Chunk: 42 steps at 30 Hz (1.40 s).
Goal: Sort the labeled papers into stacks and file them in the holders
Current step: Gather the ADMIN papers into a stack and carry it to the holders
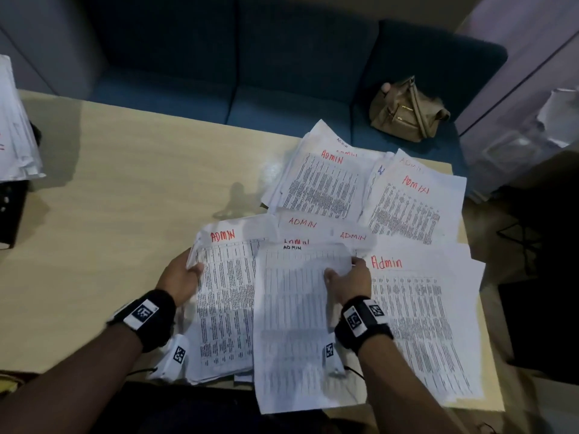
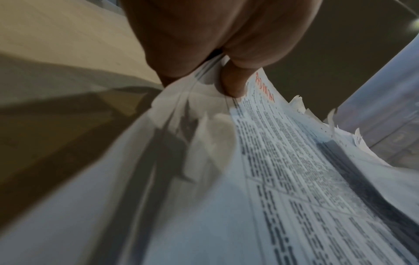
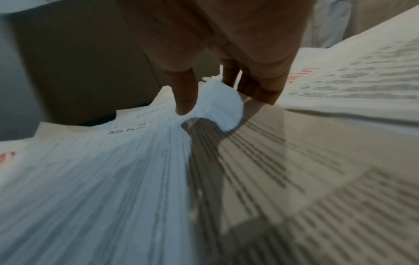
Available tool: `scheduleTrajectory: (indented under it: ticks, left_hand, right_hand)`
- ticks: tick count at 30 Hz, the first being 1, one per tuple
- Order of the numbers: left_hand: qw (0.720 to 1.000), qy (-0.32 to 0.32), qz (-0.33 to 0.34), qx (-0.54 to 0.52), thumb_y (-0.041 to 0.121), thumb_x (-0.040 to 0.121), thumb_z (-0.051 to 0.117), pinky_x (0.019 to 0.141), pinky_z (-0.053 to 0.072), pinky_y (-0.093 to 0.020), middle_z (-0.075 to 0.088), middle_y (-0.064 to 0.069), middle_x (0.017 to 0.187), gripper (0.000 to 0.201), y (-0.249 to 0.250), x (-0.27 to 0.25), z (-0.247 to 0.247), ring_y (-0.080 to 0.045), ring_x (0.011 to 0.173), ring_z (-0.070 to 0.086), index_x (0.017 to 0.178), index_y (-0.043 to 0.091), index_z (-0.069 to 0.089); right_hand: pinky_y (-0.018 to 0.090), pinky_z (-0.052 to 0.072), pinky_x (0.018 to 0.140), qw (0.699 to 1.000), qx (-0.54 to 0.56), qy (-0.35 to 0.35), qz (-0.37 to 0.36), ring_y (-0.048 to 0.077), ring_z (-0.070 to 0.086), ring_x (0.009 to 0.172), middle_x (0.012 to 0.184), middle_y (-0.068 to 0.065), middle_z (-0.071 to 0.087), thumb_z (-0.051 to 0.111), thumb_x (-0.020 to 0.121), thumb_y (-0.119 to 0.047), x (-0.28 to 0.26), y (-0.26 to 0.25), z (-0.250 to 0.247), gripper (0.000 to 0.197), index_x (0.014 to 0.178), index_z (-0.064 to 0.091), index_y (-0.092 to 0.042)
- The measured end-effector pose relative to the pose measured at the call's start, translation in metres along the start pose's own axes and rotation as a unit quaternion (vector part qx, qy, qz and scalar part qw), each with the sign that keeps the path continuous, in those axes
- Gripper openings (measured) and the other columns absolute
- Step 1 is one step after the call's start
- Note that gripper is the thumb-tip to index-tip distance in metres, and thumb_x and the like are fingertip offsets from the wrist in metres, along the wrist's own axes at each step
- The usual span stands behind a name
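Note:
Printed sheets marked ADMIN in red lie fanned over the right half of the pale wooden table (image 1: 125,189). My left hand (image 1: 185,274) grips the left edge of a thick stack (image 1: 228,296), thumb on top (image 2: 233,84), fingers beneath. My right hand (image 1: 347,277) pinches the upper right corner of a single sheet (image 1: 294,324) labeled ADMIN in black; the thumb (image 3: 186,96) presses on its curled corner (image 3: 217,105). More ADMIN sheets (image 1: 326,183) lie further back and one (image 1: 419,324) to the right.
Another pile of papers (image 1: 15,130) sits on a dark object at the table's far left. A blue sofa (image 1: 250,73) runs behind the table, with a tan handbag (image 1: 407,111) on its seat. A clear plastic bin (image 1: 517,145) stands at right.

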<state>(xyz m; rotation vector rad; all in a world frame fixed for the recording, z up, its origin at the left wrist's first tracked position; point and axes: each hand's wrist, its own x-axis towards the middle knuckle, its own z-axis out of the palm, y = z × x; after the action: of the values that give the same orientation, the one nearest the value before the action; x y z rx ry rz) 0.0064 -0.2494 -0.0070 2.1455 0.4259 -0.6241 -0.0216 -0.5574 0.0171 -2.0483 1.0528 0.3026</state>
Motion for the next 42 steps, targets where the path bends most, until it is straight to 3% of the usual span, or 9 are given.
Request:
scheduleTrajectory:
  ticks: [8, 15, 19, 23, 31, 34, 36, 40, 42]
  left_hand:
    - [0.999, 0.017, -0.013, -0.045, 0.015, 0.100, 0.045, 0.100, 0.037, -0.039, 0.054, -0.008, 0.139, 0.042, 0.004, -0.006, 0.000, -0.031, 0.123, 0.050, 0.142, 0.021, 0.043]
    - [0.993, 0.052, -0.031, -0.100, 0.016, 0.099, 0.047, 0.095, 0.040, -0.040, 0.058, -0.011, 0.132, 0.041, 0.010, -0.010, -0.004, -0.030, 0.111, 0.054, 0.140, 0.019, 0.045]
    - [0.991, 0.039, -0.025, -0.126, 0.018, 0.099, 0.048, 0.089, 0.040, -0.036, 0.060, -0.005, 0.118, 0.040, 0.020, -0.008, 0.000, -0.025, 0.100, 0.053, 0.139, 0.016, 0.046]
    - [0.984, -0.007, -0.029, -0.174, 0.022, 0.098, 0.052, 0.086, 0.046, -0.035, 0.062, -0.005, 0.118, 0.034, 0.033, -0.005, 0.013, -0.026, 0.101, 0.059, 0.131, 0.015, 0.052]
    - [0.973, -0.090, -0.007, -0.211, 0.029, 0.100, 0.048, 0.075, 0.056, -0.031, 0.073, -0.004, 0.104, 0.021, 0.061, -0.015, 0.028, -0.010, 0.083, 0.070, 0.107, 0.019, 0.065]
    - [0.943, -0.109, 0.021, -0.314, 0.067, 0.087, 0.042, 0.069, 0.053, -0.018, 0.068, 0.011, 0.105, 0.052, 0.061, -0.020, 0.026, 0.002, 0.087, 0.068, 0.118, 0.027, 0.056]
    - [0.947, -0.081, 0.056, -0.305, 0.081, 0.066, 0.056, 0.091, 0.047, -0.019, 0.050, 0.014, 0.133, 0.087, 0.057, -0.014, 0.023, 0.000, 0.117, 0.054, 0.138, 0.036, 0.035]
    - [0.968, -0.057, 0.122, -0.211, 0.025, 0.087, 0.066, 0.107, 0.038, -0.039, 0.045, 0.011, 0.142, 0.054, 0.050, 0.002, 0.026, -0.011, 0.131, 0.043, 0.121, 0.060, 0.043]
    - [0.969, -0.066, 0.126, -0.201, 0.001, 0.090, 0.058, 0.097, 0.043, -0.023, 0.054, 0.023, 0.127, 0.060, 0.055, 0.004, 0.030, 0.000, 0.116, 0.052, 0.105, 0.059, 0.054]
  right_hand:
    - [0.026, 0.054, 0.068, 0.990, -0.031, -0.016, -0.133, 0.017, 0.064, 0.079, 0.089, -0.001, 0.068, 0.056, 0.086, -0.009, -0.014, -0.026, -0.001, 0.016, 0.095, 0.065, -0.018]
    - [0.016, 0.034, 0.050, 0.928, 0.068, 0.180, -0.319, 0.006, 0.050, 0.063, 0.070, 0.002, 0.059, 0.067, 0.084, -0.018, -0.011, -0.085, -0.121, 0.005, 0.080, 0.064, -0.016]
    - [0.006, 0.034, 0.047, 0.909, 0.136, 0.209, -0.334, -0.012, 0.049, 0.051, 0.072, 0.004, 0.061, 0.068, 0.084, -0.022, -0.003, -0.096, -0.155, 0.011, 0.083, 0.067, -0.011]
    - [0.008, 0.031, 0.042, 0.957, 0.074, 0.118, -0.254, -0.003, 0.049, 0.047, 0.061, 0.004, 0.057, 0.071, 0.080, -0.030, 0.021, -0.069, -0.098, 0.025, 0.067, 0.060, -0.011]
    - [0.020, 0.043, 0.060, 0.983, 0.090, -0.069, -0.144, 0.023, 0.063, 0.091, 0.097, 0.005, 0.066, 0.058, 0.091, -0.025, 0.018, -0.019, 0.022, 0.023, 0.106, 0.060, -0.008]
    - [0.023, 0.044, 0.065, 0.983, 0.088, -0.079, -0.143, 0.023, 0.062, 0.098, 0.101, 0.000, 0.062, 0.057, 0.092, -0.028, 0.019, -0.023, 0.030, 0.028, 0.115, 0.054, -0.011]
    - [0.028, 0.049, 0.074, 0.979, 0.086, -0.115, -0.146, 0.023, 0.060, 0.104, 0.110, 0.000, 0.060, 0.059, 0.091, -0.029, 0.019, -0.027, 0.032, 0.039, 0.124, 0.045, -0.016]
    - [0.046, 0.044, 0.103, 0.967, 0.082, -0.167, -0.175, 0.024, 0.049, 0.124, 0.141, 0.003, 0.045, 0.066, 0.085, -0.034, 0.024, -0.038, 0.038, 0.073, 0.140, 0.018, -0.033]
    - [0.038, 0.035, 0.108, 0.963, 0.073, -0.141, -0.218, 0.014, 0.037, 0.131, 0.148, -0.004, 0.035, 0.066, 0.086, -0.033, 0.026, -0.042, 0.038, 0.076, 0.143, 0.016, -0.036]
